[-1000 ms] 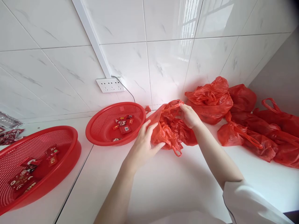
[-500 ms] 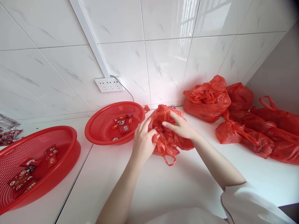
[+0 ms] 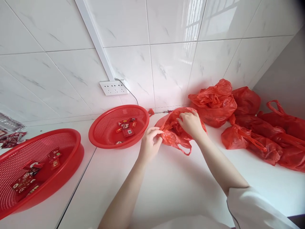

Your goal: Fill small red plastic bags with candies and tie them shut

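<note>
A red plastic bag lies on the white table in front of me, its mouth spread and a loop handle hanging toward me. My left hand pinches the bag's left edge between thumb and fingers. Inside the mouth, my right hand has its fingers bent downward among crumpled red plastic; its fingertips are partly hidden, so what they grip cannot be made out. To the left of the bag stands a round red mesh basket with several small wrapped packets in it.
A larger red basket with wrapped packets stands at the left. More packets lie behind it. Several filled red bags crowd the right side. A white socket strip with a grey cable is on the tiled wall.
My right hand has moved right and deeper into the bag. The bag's mouth is spread wider, and its loop handle has shifted right. My left hand has moved slightly right, still at the bag's edge.
</note>
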Tool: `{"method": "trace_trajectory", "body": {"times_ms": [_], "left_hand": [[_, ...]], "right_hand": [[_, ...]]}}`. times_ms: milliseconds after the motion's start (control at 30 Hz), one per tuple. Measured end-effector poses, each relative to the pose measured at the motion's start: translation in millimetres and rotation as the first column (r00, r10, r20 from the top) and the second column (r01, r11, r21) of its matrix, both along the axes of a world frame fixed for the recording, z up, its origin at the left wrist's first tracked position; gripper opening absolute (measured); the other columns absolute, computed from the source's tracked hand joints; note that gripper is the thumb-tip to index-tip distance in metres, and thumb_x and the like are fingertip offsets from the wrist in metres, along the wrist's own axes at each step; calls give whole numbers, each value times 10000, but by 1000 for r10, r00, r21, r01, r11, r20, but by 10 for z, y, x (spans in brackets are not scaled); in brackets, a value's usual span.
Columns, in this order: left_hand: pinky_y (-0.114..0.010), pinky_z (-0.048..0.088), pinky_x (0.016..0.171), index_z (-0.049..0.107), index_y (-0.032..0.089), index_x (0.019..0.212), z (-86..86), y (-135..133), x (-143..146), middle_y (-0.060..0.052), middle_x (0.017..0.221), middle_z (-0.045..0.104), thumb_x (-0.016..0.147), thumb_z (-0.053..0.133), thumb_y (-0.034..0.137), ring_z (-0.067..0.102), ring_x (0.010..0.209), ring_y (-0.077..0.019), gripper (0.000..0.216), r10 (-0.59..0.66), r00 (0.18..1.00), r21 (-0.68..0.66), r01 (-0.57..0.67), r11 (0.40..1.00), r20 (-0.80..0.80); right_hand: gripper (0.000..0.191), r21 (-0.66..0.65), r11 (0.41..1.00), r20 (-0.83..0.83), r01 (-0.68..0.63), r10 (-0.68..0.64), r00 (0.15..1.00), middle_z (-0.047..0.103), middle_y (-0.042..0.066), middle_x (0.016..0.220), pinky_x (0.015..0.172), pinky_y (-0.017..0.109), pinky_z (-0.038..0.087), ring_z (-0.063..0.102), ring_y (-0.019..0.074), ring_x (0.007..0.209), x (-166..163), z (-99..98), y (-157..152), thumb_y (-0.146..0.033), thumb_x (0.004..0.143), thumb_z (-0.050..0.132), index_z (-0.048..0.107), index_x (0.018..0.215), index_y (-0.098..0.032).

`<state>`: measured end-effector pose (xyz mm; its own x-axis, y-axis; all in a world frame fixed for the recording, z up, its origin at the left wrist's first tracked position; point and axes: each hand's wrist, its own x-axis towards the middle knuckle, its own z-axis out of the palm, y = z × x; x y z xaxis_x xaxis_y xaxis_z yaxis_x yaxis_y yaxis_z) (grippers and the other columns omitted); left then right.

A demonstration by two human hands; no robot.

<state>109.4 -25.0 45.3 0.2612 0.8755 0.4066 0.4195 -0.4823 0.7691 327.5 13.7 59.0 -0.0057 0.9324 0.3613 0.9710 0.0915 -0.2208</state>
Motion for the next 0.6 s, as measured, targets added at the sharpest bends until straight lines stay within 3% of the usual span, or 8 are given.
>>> {"method": "trace_trajectory", "body": {"times_ms": [67, 133, 200, 300, 367, 433, 500, 600], "left_hand": [[-370, 574, 830, 682, 196, 1020, -59, 47, -2, -100, 1126, 611, 861, 557, 223, 645, 984, -211, 204, -30, 999, -89, 33, 996, 37], [-362, 594, 798, 675, 191, 1078, -77, 59, 4, -105, 1136, 604, 890, 540, 289, 651, 961, -204, 251, -64, 991, -183, 85, 980, 116], [-371, 598, 822, 650, 200, 1159, -66, 46, 19, -107, 1193, 596, 927, 495, 368, 646, 1011, -206, 325, -95, 975, -290, 151, 945, 199], [-406, 571, 901, 609, 212, 1235, -52, 21, 40, -107, 1253, 598, 963, 417, 443, 625, 1110, -222, 405, -133, 957, -418, 235, 878, 259], [-420, 544, 943, 609, 214, 1227, -71, 18, 49, -105, 1220, 626, 966, 412, 438, 620, 1134, -231, 396, -147, 960, -449, 242, 860, 236], [-424, 519, 974, 590, 232, 1253, -105, 27, 55, -95, 1185, 651, 953, 450, 382, 629, 1123, -227, 363, -174, 963, -459, 251, 852, 204], [-432, 508, 983, 543, 250, 1313, -124, 34, 58, -95, 1204, 651, 929, 497, 326, 640, 1101, -226, 394, -197, 961, -459, 267, 847, 195], [-456, 485, 1000, 508, 240, 1339, -63, 1, 43, -128, 1338, 575, 930, 502, 339, 604, 1158, -251, 421, -57, 972, -330, 133, 935, 230]], "right_hand": [[228, -71, 989, -125, -133, 124, 984, 724, 97, 871, 837, 427, 469, 662, 275, 827, -16, 137, -194, -371, 903, 520, 673, 912, -203], [205, -169, 924, -236, -343, 300, 924, 719, 39, 878, 700, 338, 473, 647, 235, 773, -46, 184, -344, -398, 832, 610, 670, 971, -259], [160, -236, 864, -315, -444, 364, 876, 705, 8, 824, 627, 300, 446, 623, 201, 705, -64, 169, -404, -344, 827, 585, 677, 938, -275], [211, -31, 938, -495, -346, 286, 820, 677, 7, 759, 649, 302, 451, 610, 188, 701, -39, 139, -352, -270, 867, 455, 662, 840, -238], [185, 232, 956, -690, -177, 290, 663, 683, 19, 847, 722, 313, 478, 627, 198, 810, 3, 160, -286, -286, 865, 461, 635, 885, -228], [186, 396, 918, -825, 4, 354, 440, 674, 34, 900, 759, 329, 497, 632, 208, 864, 46, 210, -242, -347, 858, 480, 603, 931, -229], [280, 453, 886, -869, 102, 413, 273, 663, 61, 932, 771, 361, 511, 635, 233, 901, 76, 265, -243, -447, 859, 444, 584, 971, -233], [453, 403, 914, -900, 42, 387, 199, 651, 110, 1026, 788, 416, 524, 625, 285, 1003, 71, 315, -330, -592, 856, 359, 577, 1032, -237]]}}
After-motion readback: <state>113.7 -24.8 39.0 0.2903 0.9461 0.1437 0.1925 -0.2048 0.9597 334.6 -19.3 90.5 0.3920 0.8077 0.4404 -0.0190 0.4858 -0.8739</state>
